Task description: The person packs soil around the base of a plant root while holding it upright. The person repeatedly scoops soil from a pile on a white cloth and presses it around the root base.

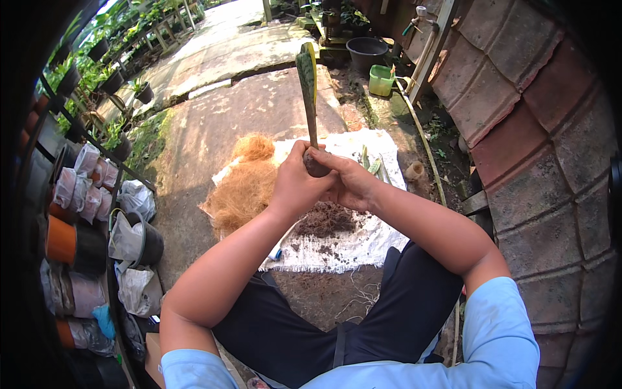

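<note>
Both my left hand (299,180) and my right hand (347,172) are cupped round a dark ball of soil (316,166) at the foot of a snake plant cutting (307,82). The leaf stands upright above my hands, mottled green with a yellow edge. Beneath them, a heap of loose dark soil (325,220) lies on a white woven sack (359,257). Left of my hands is a pile of brown coconut fibre (245,192). Several cut snake plant leaves (375,166) rest on the sack, partly hidden behind my right forearm.
Bagged pots (87,185) and a black bucket (148,238) line the left side. At the back right stand a black basin (367,52) and a green plastic container (381,80). A tiled slope (525,194) borders the right. Pale roots (362,294) lie between my legs.
</note>
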Demonstrator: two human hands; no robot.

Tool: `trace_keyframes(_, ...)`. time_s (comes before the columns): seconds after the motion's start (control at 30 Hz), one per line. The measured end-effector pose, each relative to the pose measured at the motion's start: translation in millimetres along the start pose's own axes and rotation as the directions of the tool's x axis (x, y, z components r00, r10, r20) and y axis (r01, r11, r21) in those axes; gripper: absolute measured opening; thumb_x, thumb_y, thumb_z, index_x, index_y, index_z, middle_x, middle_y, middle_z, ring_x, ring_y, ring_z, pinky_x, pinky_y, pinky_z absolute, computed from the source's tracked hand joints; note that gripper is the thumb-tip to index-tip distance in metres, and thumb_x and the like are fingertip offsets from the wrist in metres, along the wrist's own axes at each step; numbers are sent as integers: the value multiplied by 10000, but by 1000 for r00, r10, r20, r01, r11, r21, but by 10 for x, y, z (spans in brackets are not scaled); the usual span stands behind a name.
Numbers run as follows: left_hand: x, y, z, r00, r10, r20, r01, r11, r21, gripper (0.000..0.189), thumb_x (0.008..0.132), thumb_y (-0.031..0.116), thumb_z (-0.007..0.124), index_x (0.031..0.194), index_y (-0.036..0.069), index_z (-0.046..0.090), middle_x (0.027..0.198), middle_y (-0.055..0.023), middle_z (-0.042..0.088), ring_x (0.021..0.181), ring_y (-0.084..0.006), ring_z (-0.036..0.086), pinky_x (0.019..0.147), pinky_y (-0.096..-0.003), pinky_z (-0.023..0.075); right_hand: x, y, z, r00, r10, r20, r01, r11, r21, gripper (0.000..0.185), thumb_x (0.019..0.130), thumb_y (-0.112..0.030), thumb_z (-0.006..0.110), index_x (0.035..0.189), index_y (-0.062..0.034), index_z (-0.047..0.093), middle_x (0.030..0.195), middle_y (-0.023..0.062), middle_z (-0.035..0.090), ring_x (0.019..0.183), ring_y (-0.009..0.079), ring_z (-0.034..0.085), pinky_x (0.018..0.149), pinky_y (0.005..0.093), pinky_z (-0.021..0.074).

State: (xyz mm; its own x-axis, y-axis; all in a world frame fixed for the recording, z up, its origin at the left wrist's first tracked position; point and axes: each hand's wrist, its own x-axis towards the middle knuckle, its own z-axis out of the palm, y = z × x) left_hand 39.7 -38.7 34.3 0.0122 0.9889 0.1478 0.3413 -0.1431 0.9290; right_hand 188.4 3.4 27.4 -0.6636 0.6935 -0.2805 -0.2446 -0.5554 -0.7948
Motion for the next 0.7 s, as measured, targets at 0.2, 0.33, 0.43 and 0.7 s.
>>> trace_keyframes(0.2,57,-199,-35,994,62,85,-47,984,-169,673,754,115,844,1353,49,546,1289,-127,648,1203,-211,642,1025,-376,522,-67,-62,36,996,69,-54,-69,998,15,343,1001,-413,680,1214,-146,644,1103,12,699,950,127,695,771,343,591)
trace_keyframes(0.33,83,-205,-46,978,129,161,-88,967,-241,732,717,116,884,1363,72,543,1314,-97,631,1219,-193,631,1043,-374,517,-46,27,-29,999,46,14,-46,999,26,325,954,-396,702,1170,-161,643,1067,-3,688,905,126,680,731,336,565)
trace_keyframes(0.43,79,-214,-34,973,85,216,-46,982,-181,702,717,133,893,1338,81,570,1307,-92,647,1207,-182,640,1045,-368,519,-3,124,-98,999,39,35,-40,999,37,296,949,-375,705,1146,-164,639,1045,-15,675,904,126,675,733,343,563)
trace_keyframes(0.7,112,-293,-93,977,37,208,21,963,-269,579,709,93,819,1252,37,625,1154,-86,702,1076,-172,681,971,-355,552,-34,70,3,995,102,19,-103,991,81,348,1013,-433,677,1247,-197,576,1081,-23,649,877,98,659,699,323,555)
